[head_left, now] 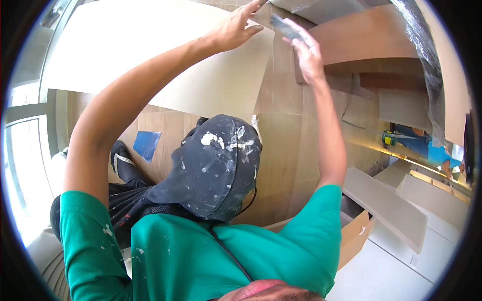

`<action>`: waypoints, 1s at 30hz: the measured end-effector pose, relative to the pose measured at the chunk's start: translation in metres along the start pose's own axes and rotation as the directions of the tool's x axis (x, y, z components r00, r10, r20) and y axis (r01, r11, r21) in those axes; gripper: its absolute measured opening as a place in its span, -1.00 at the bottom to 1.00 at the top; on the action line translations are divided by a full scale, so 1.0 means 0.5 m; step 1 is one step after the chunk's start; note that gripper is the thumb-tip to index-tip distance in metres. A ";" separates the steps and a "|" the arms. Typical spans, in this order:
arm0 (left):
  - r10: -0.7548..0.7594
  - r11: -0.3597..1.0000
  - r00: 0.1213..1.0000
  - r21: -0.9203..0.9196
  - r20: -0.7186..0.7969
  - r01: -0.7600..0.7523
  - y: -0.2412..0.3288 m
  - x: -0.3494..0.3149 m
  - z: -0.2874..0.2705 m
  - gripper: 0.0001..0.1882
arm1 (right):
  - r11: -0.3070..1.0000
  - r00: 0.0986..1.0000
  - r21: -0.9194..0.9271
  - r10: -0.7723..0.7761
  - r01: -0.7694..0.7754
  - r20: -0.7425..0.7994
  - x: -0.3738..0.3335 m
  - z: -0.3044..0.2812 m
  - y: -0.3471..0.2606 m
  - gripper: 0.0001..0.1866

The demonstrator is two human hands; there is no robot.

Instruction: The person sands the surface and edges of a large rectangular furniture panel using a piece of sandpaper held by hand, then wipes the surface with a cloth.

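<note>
My left hand (235,29) reaches out over the far right corner of a large cream-white panel (201,75). Its thumb stands apart from the outstretched fingers, whose tips come close to the upper edge of the view. To its right, my right hand (307,54) is closed around a flat, dark grey object (288,27). Motion blurs that object, so its exact kind cannot be made out. It is held up near the panel's right edge, apart from my left hand.
My knee (218,165) in paint-spotted black trousers is below the panel. A blue sheet (147,146) lies on the wood-look floor (281,150). Brown boards (366,37) and plastic wrap (419,42) are at far right. A grey board (386,205) leans nearer. Someone in blue (431,148) is beyond.
</note>
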State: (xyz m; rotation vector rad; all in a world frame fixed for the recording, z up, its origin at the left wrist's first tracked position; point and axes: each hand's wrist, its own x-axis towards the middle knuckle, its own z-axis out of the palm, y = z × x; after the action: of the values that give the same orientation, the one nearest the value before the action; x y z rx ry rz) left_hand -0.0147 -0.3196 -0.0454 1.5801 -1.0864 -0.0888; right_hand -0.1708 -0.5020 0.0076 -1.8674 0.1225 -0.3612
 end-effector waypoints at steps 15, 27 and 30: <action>0.208 0.952 0.846 0.097 0.490 -0.290 0.145 -0.010 0.024 -0.84 | 0.911 0.843 -0.144 0.411 -0.385 0.348 -0.120 -0.053 -0.081 -0.42; 0.109 0.848 0.981 0.499 0.160 -0.176 -0.036 -0.033 -0.007 -0.53 | 0.774 0.999 -0.632 -0.027 0.035 0.022 -0.148 0.008 0.056 -0.45; 0.044 0.852 0.985 0.508 0.168 -0.125 -0.038 -0.036 -0.008 -0.58 | 0.838 0.995 -0.540 -0.099 0.078 -0.010 -0.159 0.034 0.055 -0.51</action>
State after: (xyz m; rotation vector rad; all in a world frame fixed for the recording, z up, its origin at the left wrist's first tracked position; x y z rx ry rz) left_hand -0.0115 -0.3064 -0.0678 2.0272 -1.3759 0.1633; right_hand -0.2382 -0.4746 -0.0379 -2.4348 0.1774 -0.4601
